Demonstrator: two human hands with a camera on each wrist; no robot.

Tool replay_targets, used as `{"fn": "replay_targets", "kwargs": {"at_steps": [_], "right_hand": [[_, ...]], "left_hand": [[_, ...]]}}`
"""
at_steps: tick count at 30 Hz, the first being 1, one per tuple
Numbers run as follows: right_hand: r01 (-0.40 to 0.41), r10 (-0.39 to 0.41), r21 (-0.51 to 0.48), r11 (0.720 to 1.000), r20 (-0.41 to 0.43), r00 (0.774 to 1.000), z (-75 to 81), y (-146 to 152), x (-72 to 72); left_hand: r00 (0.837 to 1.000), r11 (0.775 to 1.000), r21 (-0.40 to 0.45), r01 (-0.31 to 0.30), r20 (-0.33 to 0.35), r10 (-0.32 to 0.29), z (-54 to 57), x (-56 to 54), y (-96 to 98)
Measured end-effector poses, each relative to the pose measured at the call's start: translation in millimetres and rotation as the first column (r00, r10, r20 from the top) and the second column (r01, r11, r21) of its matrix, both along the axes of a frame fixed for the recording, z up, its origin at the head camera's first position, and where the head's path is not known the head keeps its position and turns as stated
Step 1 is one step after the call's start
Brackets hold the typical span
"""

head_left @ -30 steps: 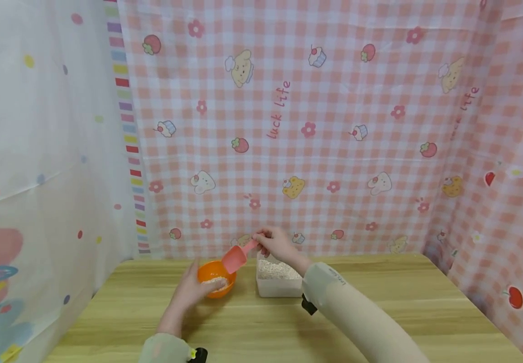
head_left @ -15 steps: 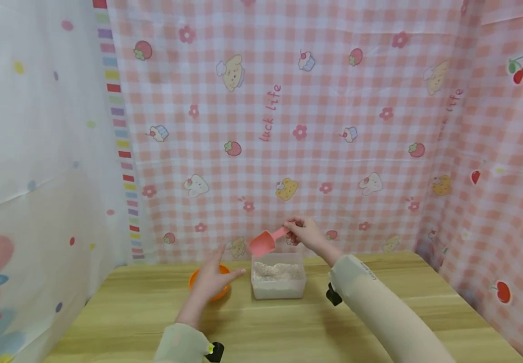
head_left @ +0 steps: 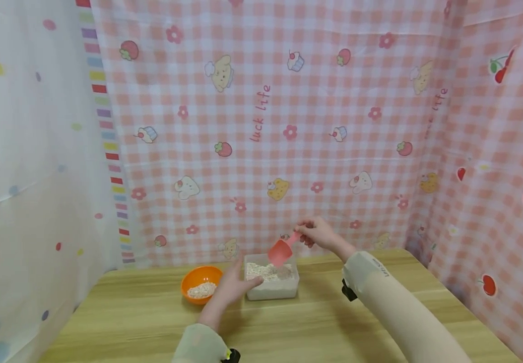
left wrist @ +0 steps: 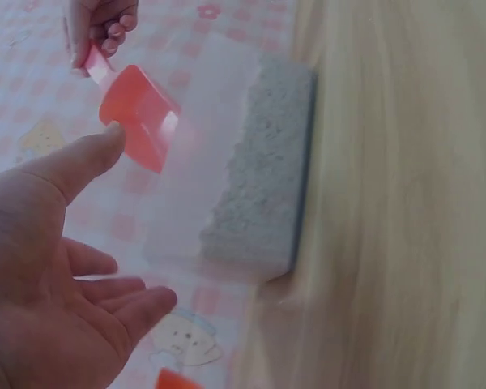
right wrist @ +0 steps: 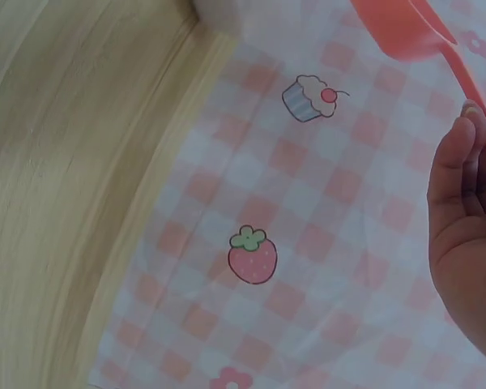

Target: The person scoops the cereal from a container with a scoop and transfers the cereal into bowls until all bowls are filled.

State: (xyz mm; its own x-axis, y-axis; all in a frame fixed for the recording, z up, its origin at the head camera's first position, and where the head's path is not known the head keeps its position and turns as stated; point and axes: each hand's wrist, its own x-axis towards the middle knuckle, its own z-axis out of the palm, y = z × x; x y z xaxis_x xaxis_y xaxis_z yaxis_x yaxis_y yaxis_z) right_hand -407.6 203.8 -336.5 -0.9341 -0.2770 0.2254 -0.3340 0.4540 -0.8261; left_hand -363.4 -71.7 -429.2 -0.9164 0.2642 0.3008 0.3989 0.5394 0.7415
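Note:
My right hand (head_left: pixel 319 233) pinches the handle of a pink scoop (head_left: pixel 280 251), its bowl tipped down over a translucent rectangular container (head_left: pixel 272 291). Pale flakes that look like oats (head_left: pixel 261 271) fill much of that container. My left hand (head_left: pixel 231 288), fingers spread and thumb out, is at the container's left side and holds nothing. In the left wrist view the scoop (left wrist: pixel 142 117) appears beyond the left thumb, with no flakes visible in it. An orange bowl (head_left: pixel 201 275) with a small heap of flakes sits left of the left hand, which overlaps its right edge.
Bowl and container stand near the back of a wooden table (head_left: pixel 284 333). Right behind it hangs a pink checked curtain (head_left: pixel 243 166). A white patterned curtain (head_left: pixel 39 201) borders the left side, and more checked cloth (head_left: pixel 497 222) hangs at the right.
The scoop in my right hand has moved right, from above the orange bowl to above the container. My left hand has let go of the bowl and moved right to the container's side.

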Motion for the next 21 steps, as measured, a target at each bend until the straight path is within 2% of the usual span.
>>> {"fn": "replay_targets", "kwargs": {"at_steps": [5, 12, 21], "right_hand": [[-0.047, 0.047, 0.097, 0.994, 0.006, 0.999, 1.0, -1.0, 1.6], [-0.115, 0.117, 0.217, 0.969, 0.004, 0.993, 0.1, -1.6, 1.9], [-0.096, 0.092, 0.305, 0.948, 0.028, 0.995, 8.7, -3.8, 2.5]], "left_hand": [[0.999, 1.0, -0.002, -0.001, 0.043, 0.001, -8.2, -1.2, 5.9], [0.994, 0.997, -0.075, -0.025, 0.103, 0.032, -13.5, -0.4, 11.1], [0.989, 0.999, -0.038, -0.029, 0.141, 0.034, -12.4, -0.3, 12.1]]}}
